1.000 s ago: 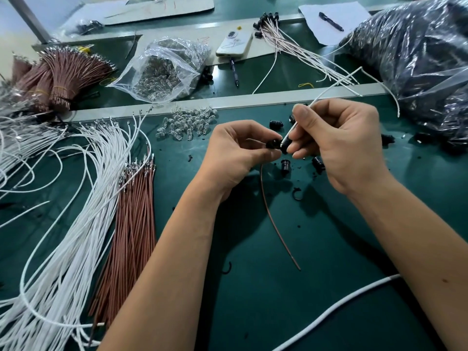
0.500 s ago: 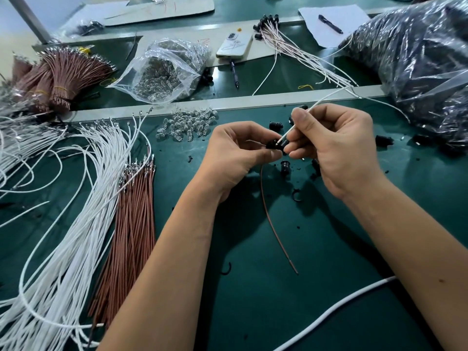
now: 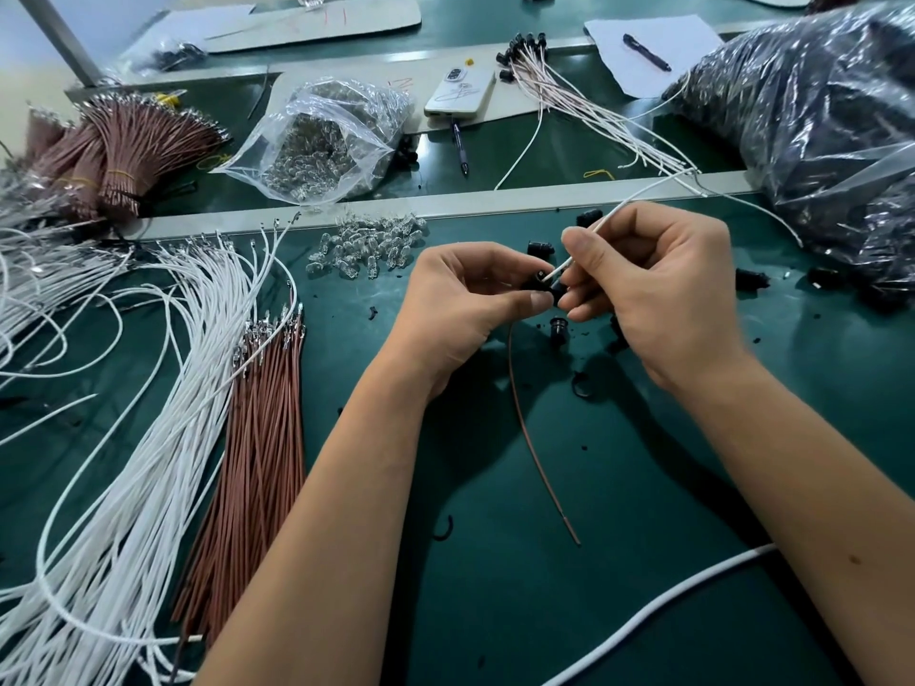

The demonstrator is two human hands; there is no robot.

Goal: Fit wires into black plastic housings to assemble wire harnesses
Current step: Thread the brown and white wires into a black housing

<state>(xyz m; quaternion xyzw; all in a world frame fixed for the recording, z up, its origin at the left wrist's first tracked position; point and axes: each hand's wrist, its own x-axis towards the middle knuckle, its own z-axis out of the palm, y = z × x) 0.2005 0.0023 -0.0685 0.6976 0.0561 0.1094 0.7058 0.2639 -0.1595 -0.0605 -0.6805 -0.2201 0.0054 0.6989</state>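
Observation:
My left hand (image 3: 460, 309) pinches a small black plastic housing (image 3: 538, 282) above the green mat. A brown wire (image 3: 532, 443) hangs from the housing and trails down onto the mat. My right hand (image 3: 658, 294) pinches a white wire (image 3: 601, 225) between thumb and forefinger; the wire's tip meets the top of the housing. The rest of that white wire runs up and to the right past the metal rail. Whether the tip is inside the housing is hidden by my fingers.
Loose white wires (image 3: 148, 413) and brown wires (image 3: 257, 438) lie at the left. Clear bulbs (image 3: 369, 247) and spare black housings (image 3: 558, 326) lie near my hands. A bag of bulbs (image 3: 322, 141), a phone (image 3: 460, 91), finished harnesses (image 3: 584, 106) and a dark bag (image 3: 817, 131) sit behind.
My right hand has drawn slightly left and closer to the housing, bringing the white wire's tip down onto it. My left hand has kept its hold and barely moved.

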